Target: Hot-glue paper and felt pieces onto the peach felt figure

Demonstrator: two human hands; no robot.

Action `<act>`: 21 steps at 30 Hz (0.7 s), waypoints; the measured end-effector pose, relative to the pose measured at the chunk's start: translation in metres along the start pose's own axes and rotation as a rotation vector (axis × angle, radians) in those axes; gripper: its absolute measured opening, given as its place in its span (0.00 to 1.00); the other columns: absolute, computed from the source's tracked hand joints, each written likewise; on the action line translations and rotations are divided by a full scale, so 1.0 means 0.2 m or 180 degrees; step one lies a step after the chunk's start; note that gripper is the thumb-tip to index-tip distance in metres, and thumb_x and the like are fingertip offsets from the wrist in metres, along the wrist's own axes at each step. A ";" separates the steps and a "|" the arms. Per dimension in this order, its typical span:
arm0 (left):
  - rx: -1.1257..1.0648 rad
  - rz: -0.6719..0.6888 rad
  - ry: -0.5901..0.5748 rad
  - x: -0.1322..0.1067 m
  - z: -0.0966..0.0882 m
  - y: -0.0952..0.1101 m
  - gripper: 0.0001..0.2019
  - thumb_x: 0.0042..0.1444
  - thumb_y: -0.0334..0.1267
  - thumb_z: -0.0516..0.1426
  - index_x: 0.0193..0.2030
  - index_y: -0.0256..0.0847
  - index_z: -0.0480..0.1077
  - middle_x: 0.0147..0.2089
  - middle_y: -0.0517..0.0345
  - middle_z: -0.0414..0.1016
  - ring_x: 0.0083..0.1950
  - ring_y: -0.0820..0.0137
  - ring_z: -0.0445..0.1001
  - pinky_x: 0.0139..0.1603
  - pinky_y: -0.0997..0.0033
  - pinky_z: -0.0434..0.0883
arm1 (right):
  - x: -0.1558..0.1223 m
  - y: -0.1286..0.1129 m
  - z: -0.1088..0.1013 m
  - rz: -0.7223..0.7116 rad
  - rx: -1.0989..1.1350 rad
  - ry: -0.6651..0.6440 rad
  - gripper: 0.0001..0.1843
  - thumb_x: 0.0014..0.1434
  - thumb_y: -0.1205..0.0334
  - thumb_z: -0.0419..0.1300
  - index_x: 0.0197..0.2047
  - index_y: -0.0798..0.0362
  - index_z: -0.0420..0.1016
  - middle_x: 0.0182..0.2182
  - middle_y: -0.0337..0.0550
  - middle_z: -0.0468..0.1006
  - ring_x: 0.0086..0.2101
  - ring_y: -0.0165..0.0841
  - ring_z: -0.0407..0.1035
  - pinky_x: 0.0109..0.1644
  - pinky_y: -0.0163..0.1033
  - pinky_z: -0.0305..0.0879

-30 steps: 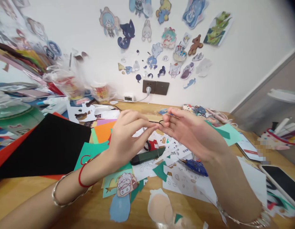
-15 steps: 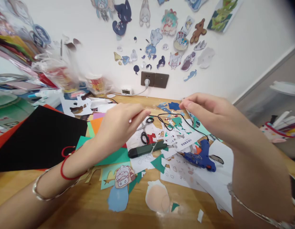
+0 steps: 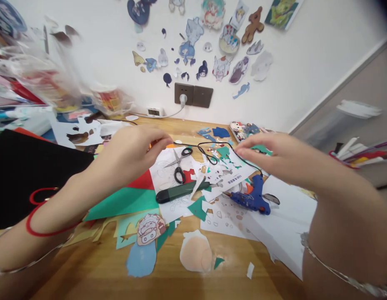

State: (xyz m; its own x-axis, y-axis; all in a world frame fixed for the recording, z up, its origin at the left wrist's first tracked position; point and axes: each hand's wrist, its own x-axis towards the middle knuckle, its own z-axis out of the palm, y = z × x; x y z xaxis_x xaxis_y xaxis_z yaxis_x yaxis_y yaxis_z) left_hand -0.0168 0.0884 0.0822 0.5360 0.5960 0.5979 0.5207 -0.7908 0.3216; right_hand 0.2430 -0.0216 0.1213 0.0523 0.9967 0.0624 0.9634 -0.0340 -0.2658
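My left hand (image 3: 133,148) hovers over the left part of the table, fingers stretched to the right with a gap beside the thumb. My right hand (image 3: 276,156) is raised above the white paper, fingers apart and pointing left. Neither holds anything I can see. Between them lie black-handled scissors (image 3: 179,175) and a dark green tool with a long handle (image 3: 177,193). A blue hot glue gun (image 3: 257,198) rests on its side below my right hand. Nearer me are a peach-and-white paper cutout (image 3: 196,252), a sheep-like character cutout (image 3: 149,229) and a blue piece (image 3: 142,259).
Black card (image 3: 31,179) and green paper (image 3: 121,203) lie at left. Paper scraps (image 3: 224,154) and a black cord (image 3: 212,143) spread across the middle. Plastic-wrapped cups (image 3: 107,98) stand at the back left. A wall socket (image 3: 183,93) holds a white plug.
The view has shifted, so most things sit further left and slightly higher. My hands have drawn a little further apart, the left moving left, and both stay raised.
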 end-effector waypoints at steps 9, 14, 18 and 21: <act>0.0641 -0.0160 0.0103 0.00 0.01 0.06 0.12 0.61 0.36 0.48 0.32 0.38 0.70 0.22 0.63 0.64 0.24 0.77 0.61 0.26 0.76 0.54 | -0.18 0.53 0.36 -0.1206 -0.1370 -0.0653 0.33 0.45 0.82 0.48 0.52 0.45 0.69 0.50 0.47 0.70 0.55 0.44 0.58 0.54 0.51 0.60; -0.0291 0.0258 -0.0268 -0.05 0.18 0.11 0.13 0.56 0.34 0.51 0.49 0.42 0.66 0.41 0.56 0.70 0.37 0.68 0.71 0.35 0.71 0.66 | -0.19 0.53 0.38 -0.1426 -0.1234 -0.0545 0.27 0.51 0.81 0.45 0.46 0.47 0.70 0.47 0.46 0.71 0.53 0.40 0.60 0.55 0.50 0.60; -0.0788 0.0482 -0.1106 -0.11 0.33 0.19 0.07 0.59 0.34 0.52 0.39 0.44 0.71 0.41 0.56 0.69 0.41 0.68 0.70 0.39 0.70 0.68 | -0.19 0.53 0.38 -0.1384 -0.1055 -0.0460 0.28 0.49 0.82 0.44 0.46 0.47 0.70 0.46 0.45 0.73 0.54 0.39 0.59 0.57 0.49 0.59; -0.0883 0.0515 -0.1417 -0.11 0.40 0.22 0.07 0.60 0.35 0.52 0.37 0.43 0.71 0.41 0.56 0.69 0.42 0.67 0.68 0.41 0.67 0.67 | -0.20 0.56 0.39 -0.1506 -0.0955 -0.0420 0.28 0.49 0.82 0.45 0.45 0.47 0.71 0.46 0.44 0.73 0.54 0.39 0.59 0.57 0.49 0.59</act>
State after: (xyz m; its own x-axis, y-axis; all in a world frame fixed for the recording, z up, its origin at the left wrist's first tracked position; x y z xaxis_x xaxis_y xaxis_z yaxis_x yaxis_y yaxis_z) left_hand 0.0467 0.0512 0.0242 0.8555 0.4173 0.3066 0.2459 -0.8484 0.4687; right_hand 0.3286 -0.0603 0.0132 -0.4172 0.9087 -0.0174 0.9074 0.4175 0.0476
